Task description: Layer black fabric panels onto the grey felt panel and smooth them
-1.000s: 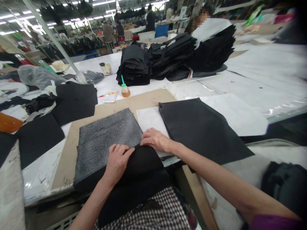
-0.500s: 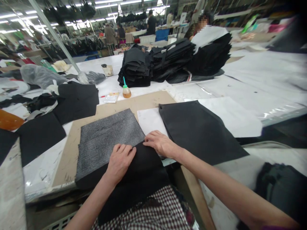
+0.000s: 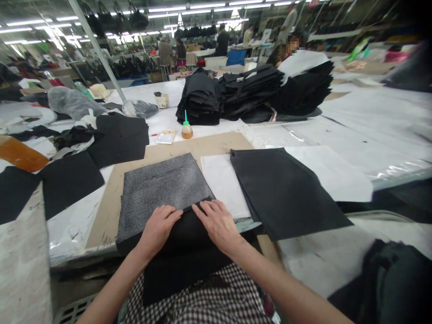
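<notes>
Black fabric [image 3: 180,254] hangs over the table's front edge onto my lap. Along its upper border runs a narrow fold, lying on a grey ribbed sheet of material [image 3: 164,182]. My left hand [image 3: 159,230] grips this fold near its middle, fingers bent and thumb close to the edge. Just to the right, my right hand [image 3: 218,225] presses the same fold with its fingertips. The two hands are a small gap apart. Both palms face down, so the undersides of the fingers are hidden.
Dark flat pieces [image 3: 286,193] lie to the right on white paper. A small bottle with amber liquid [image 3: 186,131] stands beyond the beige board [image 3: 101,220]. Stacked black pieces [image 3: 249,87] sit at the back, near a person. An orange container [image 3: 22,154] is at left.
My right hand has shifted left and nearer to me along the fold, closer to my left hand. The fabric border now shows a clearer fold. The camera view has turned slightly.
</notes>
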The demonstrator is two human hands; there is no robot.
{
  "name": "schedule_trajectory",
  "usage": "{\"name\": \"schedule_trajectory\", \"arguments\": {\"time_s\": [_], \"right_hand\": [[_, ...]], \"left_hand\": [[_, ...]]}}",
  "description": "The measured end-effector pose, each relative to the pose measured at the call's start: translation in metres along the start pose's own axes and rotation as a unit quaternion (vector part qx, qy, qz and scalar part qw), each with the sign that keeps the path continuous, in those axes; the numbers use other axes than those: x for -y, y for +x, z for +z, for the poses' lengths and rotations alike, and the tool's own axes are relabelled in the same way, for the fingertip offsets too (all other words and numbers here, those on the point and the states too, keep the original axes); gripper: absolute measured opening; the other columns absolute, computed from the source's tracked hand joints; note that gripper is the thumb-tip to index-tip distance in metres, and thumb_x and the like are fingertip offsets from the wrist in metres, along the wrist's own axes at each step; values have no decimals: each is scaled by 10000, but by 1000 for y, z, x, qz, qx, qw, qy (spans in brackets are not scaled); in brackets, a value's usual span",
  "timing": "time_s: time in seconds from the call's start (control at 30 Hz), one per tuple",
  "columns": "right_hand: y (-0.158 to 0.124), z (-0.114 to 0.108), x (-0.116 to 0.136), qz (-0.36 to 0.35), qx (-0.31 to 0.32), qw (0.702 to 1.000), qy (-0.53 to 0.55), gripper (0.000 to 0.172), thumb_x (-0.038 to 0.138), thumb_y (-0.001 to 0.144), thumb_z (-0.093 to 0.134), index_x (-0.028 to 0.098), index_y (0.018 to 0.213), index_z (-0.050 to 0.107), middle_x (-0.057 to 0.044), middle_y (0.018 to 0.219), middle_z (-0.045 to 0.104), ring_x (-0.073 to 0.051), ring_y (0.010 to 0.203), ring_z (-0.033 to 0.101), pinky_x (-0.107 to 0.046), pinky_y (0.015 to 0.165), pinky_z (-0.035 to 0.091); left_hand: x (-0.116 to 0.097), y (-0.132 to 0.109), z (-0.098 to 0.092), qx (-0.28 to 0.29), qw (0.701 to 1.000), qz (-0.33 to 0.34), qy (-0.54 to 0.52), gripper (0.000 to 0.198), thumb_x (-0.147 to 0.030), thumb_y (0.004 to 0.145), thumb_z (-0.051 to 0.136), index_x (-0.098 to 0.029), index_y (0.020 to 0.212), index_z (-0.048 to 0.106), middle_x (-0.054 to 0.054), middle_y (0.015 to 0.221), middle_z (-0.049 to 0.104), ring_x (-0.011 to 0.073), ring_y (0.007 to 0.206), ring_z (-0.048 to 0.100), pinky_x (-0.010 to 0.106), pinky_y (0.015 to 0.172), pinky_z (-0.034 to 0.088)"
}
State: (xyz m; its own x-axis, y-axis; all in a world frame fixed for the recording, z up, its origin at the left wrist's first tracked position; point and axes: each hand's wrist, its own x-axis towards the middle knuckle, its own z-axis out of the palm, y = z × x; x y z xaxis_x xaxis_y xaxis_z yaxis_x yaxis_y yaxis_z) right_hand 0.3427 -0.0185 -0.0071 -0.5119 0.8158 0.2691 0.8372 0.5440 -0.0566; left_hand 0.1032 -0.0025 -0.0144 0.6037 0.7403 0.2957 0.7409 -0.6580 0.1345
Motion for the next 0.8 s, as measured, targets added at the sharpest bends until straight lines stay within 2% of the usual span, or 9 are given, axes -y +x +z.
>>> {"name": "schedule_trajectory", "arguments": {"time_s": [0.17, 0.37, 0.47, 0.53, 0.6, 0.7, 0.8], "right_hand": [[5, -6, 6, -19, 20, 999, -38, 491, 145, 946, 534, 236, 1425, 485, -108, 1151, 580, -256, 1080, 517, -461, 1071, 341], [11, -12, 14, -44, 42, 994, -95, 503, 153, 932, 560, 260, 1421, 505, -114, 1063, 592, -266, 1032, 548, -484, 1059, 349], [15, -14, 18, -42, 40, 995, -86, 456, 144, 935, 556, 243, 1380, 548, -120, 1058, 603, -273, 1070, 542, -518, 1075, 330], [19, -12, 24, -47, 22, 997, -63, 393, 152, 946, 545, 215, 1332, 581, -142, 1200, 577, -300, 1202, 478, -532, 1091, 314], [22, -7, 34, -67, 10, 997, -35, 362, 148, 956, 529, 174, 1312, 584, -147, 1308, 530, -300, 1254, 434, -483, 1065, 364], [25, 4, 51, -91, 18, 996, -8, 380, 119, 964, 500, 100, 1342, 539, -138, 1199, 575, -256, 1118, 501, -387, 951, 452], [26, 10, 60, -93, 20, 995, -7, 404, 98, 952, 506, 71, 1355, 512, -127, 1132, 589, -248, 1061, 506, -375, 911, 465]], "left_hand": [[16, -30, -11, 4, 1000, -13, -15, 307, -117, 993, 449, -212, 1241, 603, 78, 1087, 580, 196, 963, 517, 330, 821, 419], [13, -33, -19, 49, 997, 15, 63, 346, -118, 975, 461, -204, 1289, 578, 91, 1093, 573, 222, 954, 504, 378, 831, 416], [7, -31, -25, 69, 991, 33, 106, 345, -150, 984, 457, -186, 1314, 553, 95, 1090, 575, 234, 956, 498, 397, 847, 419], [2, -29, -28, 75, 989, 37, 126, 330, -168, 991, 450, -171, 1304, 551, 93, 1079, 577, 235, 953, 498, 404, 868, 423], [-1, -28, -30, 75, 988, 34, 132, 315, -178, 998, 438, -162, 1291, 554, 87, 1063, 580, 231, 950, 500, 403, 881, 427], [1, -31, -31, 65, 991, 18, 115, 310, -195, 1008, 432, -165, 1294, 549, 81, 1052, 583, 224, 957, 504, 387, 873, 436], [11, -44, -32, 49, 996, 2, 80, 315, -191, 1010, 432, -174, 1302, 549, 88, 1072, 585, 218, 964, 505, 373, 859, 440]]}}
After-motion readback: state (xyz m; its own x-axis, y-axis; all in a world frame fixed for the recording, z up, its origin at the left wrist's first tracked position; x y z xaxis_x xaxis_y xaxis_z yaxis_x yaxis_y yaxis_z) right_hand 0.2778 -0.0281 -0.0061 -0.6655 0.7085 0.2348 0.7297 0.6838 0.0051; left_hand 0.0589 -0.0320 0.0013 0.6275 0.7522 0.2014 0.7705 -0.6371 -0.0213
